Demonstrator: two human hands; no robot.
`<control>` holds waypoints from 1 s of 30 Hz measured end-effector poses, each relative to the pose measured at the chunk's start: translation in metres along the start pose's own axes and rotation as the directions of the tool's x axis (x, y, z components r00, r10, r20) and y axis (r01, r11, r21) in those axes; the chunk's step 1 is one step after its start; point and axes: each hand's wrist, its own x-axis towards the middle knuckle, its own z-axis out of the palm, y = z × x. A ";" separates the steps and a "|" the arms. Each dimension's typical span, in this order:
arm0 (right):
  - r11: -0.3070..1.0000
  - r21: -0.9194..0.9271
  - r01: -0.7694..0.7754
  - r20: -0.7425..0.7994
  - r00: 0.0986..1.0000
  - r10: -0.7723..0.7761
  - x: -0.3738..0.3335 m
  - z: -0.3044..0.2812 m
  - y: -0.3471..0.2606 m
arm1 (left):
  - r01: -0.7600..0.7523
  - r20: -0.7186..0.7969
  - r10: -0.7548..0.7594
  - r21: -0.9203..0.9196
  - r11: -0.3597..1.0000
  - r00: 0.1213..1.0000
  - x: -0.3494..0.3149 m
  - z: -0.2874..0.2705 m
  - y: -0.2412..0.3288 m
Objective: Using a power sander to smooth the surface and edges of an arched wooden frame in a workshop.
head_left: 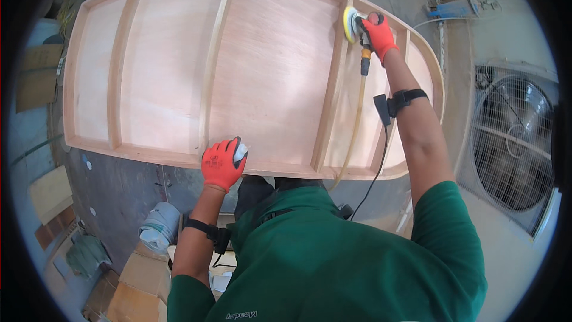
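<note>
A large wooden frame panel (274, 71) with pale pink board, raised edges and several cross slats, one end rounded, lies in front of me. My right hand (379, 34), in a red and black glove, is closed around an air sander (353, 24). Its yellow-rimmed round pad is tilted on edge at the top of a cross slat (333, 83). From the sander a yellowish air hose (357, 113) runs down across the panel. My left hand (223, 163), gloved alike, is at the near edge, closed on a crumpled white piece (241, 152) whose kind I cannot make out.
A large caged fan (513, 137) stands at the right. Behind my left arm are a whitish bucket (159, 226) and cardboard boxes (140, 280). A black cable (376, 164) hangs from the strap on my right forearm. More cardboard (39, 77) is at the far left.
</note>
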 end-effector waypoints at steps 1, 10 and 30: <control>0.932 -0.341 0.124 -0.119 0.977 -0.174 0.002 0.009 -0.015 | 0.005 0.003 -0.005 -0.006 1.000 1.000 0.000 -0.001 0.000; 0.217 -0.952 0.214 0.165 0.961 -0.222 -0.041 0.083 -0.072 | -0.010 -0.030 0.008 -0.060 0.998 1.000 -0.003 0.000 -0.003; 0.682 -0.724 0.106 -0.055 0.976 -0.211 -0.380 0.083 0.078 | 0.034 -0.363 -0.151 -0.310 0.950 0.919 -0.016 -0.074 -0.237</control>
